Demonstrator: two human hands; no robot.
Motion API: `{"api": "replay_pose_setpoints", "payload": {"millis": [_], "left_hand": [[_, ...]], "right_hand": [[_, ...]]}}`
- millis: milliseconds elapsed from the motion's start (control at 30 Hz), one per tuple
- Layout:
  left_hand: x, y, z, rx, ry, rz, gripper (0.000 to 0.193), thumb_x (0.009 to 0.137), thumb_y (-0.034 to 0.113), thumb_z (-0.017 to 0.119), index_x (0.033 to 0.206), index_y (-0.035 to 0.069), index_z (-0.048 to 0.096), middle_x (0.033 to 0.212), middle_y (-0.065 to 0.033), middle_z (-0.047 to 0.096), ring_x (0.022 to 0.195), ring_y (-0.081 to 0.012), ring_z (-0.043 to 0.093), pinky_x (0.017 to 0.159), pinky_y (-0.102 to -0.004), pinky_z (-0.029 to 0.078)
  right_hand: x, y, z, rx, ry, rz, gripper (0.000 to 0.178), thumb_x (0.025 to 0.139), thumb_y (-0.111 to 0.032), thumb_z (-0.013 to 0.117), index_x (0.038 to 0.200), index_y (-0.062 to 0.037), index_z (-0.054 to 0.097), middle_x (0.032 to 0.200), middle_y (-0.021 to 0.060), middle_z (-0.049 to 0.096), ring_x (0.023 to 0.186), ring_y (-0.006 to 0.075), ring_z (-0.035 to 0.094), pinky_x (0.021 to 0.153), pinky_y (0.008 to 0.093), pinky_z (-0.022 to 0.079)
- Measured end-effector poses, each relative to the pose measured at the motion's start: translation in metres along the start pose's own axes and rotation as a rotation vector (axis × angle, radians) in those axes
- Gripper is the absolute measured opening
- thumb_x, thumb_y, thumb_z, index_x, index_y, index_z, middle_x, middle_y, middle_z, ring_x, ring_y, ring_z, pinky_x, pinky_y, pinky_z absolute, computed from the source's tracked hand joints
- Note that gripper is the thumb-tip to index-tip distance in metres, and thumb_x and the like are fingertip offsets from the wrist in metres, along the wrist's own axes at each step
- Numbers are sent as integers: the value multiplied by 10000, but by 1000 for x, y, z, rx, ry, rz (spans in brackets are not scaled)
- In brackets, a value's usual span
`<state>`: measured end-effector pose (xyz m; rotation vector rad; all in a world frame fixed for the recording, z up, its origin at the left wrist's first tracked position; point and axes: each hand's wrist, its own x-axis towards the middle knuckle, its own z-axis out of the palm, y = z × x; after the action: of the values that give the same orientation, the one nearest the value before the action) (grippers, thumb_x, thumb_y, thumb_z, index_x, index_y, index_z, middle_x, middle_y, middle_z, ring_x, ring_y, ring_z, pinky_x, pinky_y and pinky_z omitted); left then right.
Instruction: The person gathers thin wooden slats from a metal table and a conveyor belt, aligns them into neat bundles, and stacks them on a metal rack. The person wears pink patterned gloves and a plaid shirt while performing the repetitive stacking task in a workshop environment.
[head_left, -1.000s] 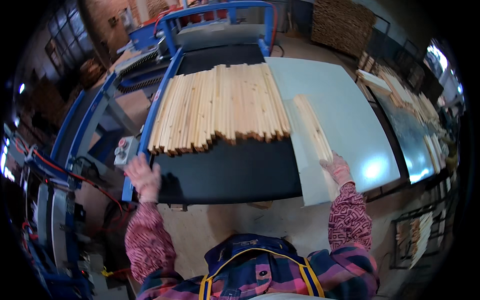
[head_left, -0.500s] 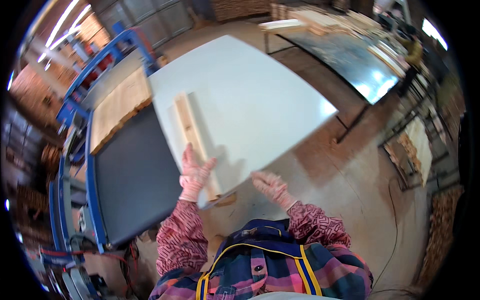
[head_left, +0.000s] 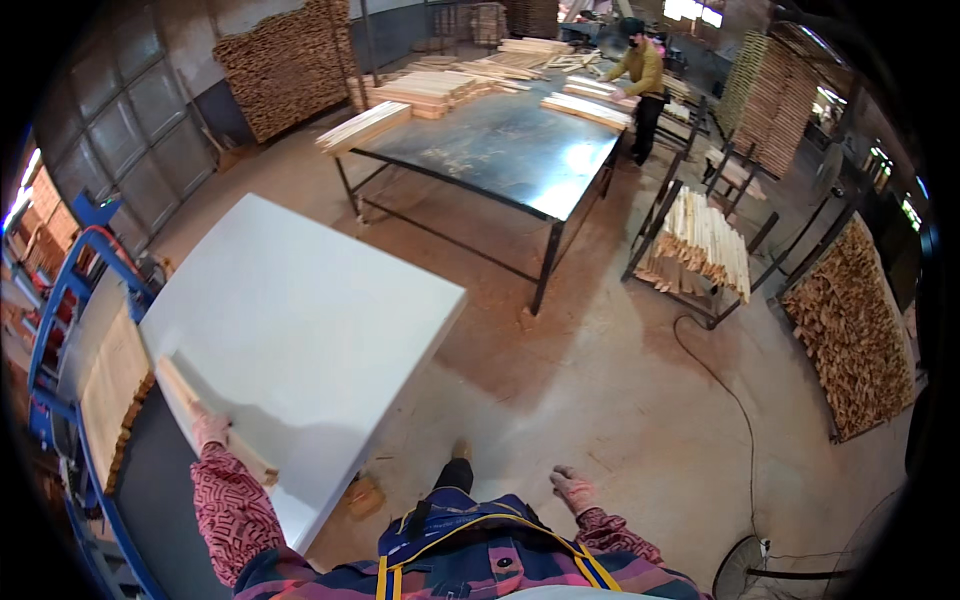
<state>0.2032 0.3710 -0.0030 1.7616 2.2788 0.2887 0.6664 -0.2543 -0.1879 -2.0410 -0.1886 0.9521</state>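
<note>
My left hand, in a pinkish glove, lies on a small stack of wooden slats at the near left edge of a white table top, with its fingers curled over the slats. My right hand, also gloved, hangs in the air over the concrete floor beside my body, fingers apart and holding nothing. A larger pile of slats rests on the black, blue-framed table at the far left.
A dark metal table with stacks of wood stands ahead, with a person in a yellow top at its far end. A rack of slats, a wall of stacked wood, a floor cable and a fan lie to the right.
The view has swung to the right, toward the workshop floor. My right hand has come off the white table and now hangs over the floor. My left hand stays on the slats.
</note>
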Motion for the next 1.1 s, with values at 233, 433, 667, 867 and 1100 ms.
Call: {"api": "replay_pose_setpoints", "payload": {"millis": [233,433,667,867,1100], "left_hand": [[34,11,22,30,89,-227,738,839,214,571,1484,86,235,1167,-217,672,1074,-361,663,902,-458,516],[21,-3,44,208,151,-77,704,863,269,577,1459,94,246,1108,-224,664,1037,-367,659,878,-461,515],[-31,107,55,364,471,-283,538,914,327,524,1372,87,376,1140,-191,656,1045,-350,652,899,-451,516],[-132,238,103,381,657,-314,451,957,376,478,1297,81,487,1167,-162,649,1052,-335,647,918,-442,517],[-218,461,193,541,310,-51,455,994,442,440,1212,77,603,1178,-133,649,1046,-328,646,906,-441,527]], "right_hand": [[160,-63,42,94,-133,-263,431,924,-288,635,1271,-32,624,1046,79,669,874,148,652,754,275,558],[249,-231,-3,26,-425,-25,404,935,-274,655,1271,-52,626,1104,77,667,895,166,651,785,296,571],[343,-111,-167,-422,-53,-384,365,884,-290,617,1196,-102,645,913,110,663,758,228,644,665,364,523],[351,32,-362,-972,-366,263,444,793,-240,702,1215,-132,617,1209,172,648,1141,355,616,911,467,530],[492,-41,-469,-1070,-128,-69,356,834,-196,654,1187,-152,641,935,201,706,900,365,699,735,492,548]]}}
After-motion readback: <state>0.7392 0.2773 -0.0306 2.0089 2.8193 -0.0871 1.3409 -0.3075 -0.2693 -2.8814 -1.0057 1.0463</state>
